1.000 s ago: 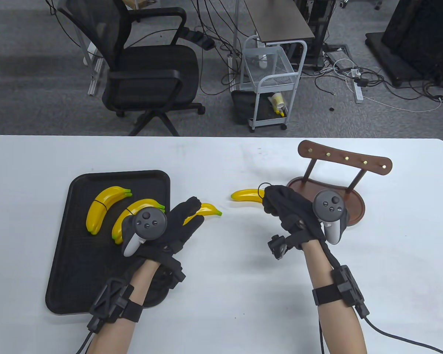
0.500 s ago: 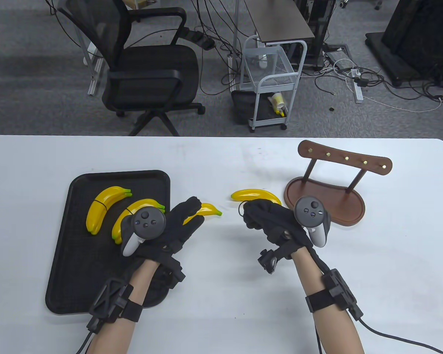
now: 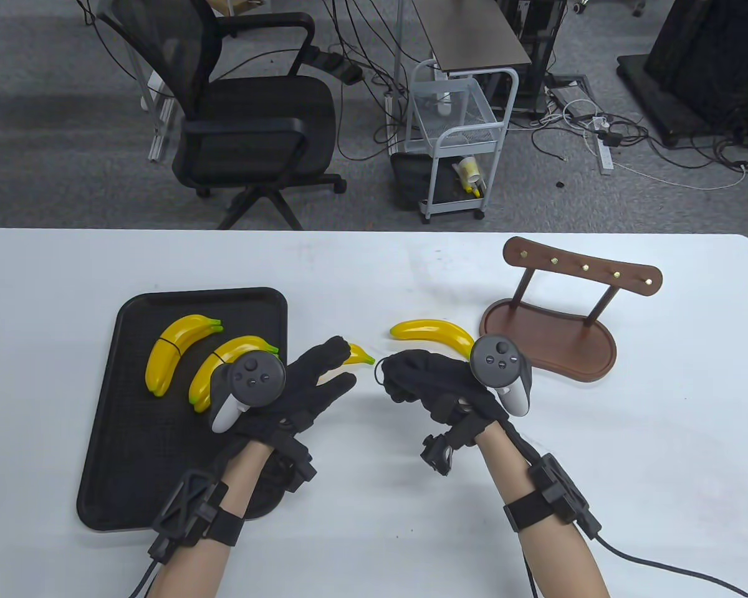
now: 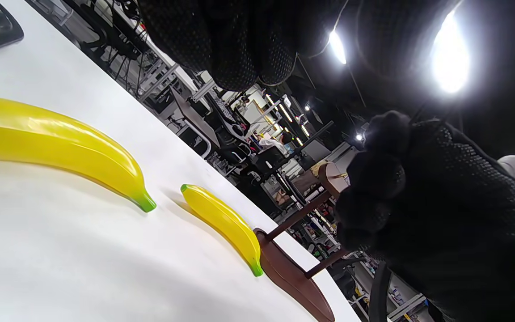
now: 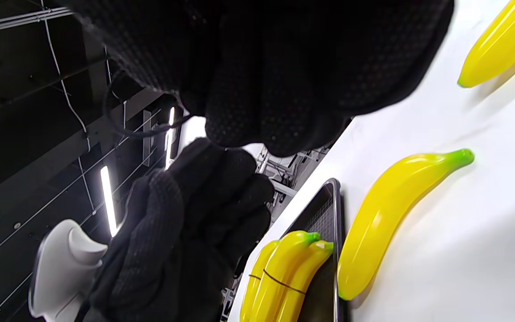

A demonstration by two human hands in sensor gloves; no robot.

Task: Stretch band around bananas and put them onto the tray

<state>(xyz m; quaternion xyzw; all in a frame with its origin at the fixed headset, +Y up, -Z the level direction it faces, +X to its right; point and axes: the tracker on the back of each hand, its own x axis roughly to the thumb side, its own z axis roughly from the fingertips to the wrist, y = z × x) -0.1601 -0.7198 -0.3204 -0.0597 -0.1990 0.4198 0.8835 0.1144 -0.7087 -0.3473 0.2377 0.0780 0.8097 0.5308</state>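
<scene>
"Which step are you on?"

"2 banded pairs (image 3: 181,349) already lie on the tray (image 3: 131,473) by the bench's left edge. 2 loose bananas are left mid-bench: one (image 3: 356,354) partly under my left hand (image 3: 299,389), one (image 3: 433,331) just beyond my right hand (image 3: 430,386)."

"And your hands?"

"The left is flat, fingers straight, gripping nothing. The right is curled, pinching a thin black band (image 3: 379,369) whose loop pokes out leftward."

"Next?"

"I'd say bring the 2 bananas side by side, spread the band with both hands, slip it over them, then move the pair to the tray."
</scene>
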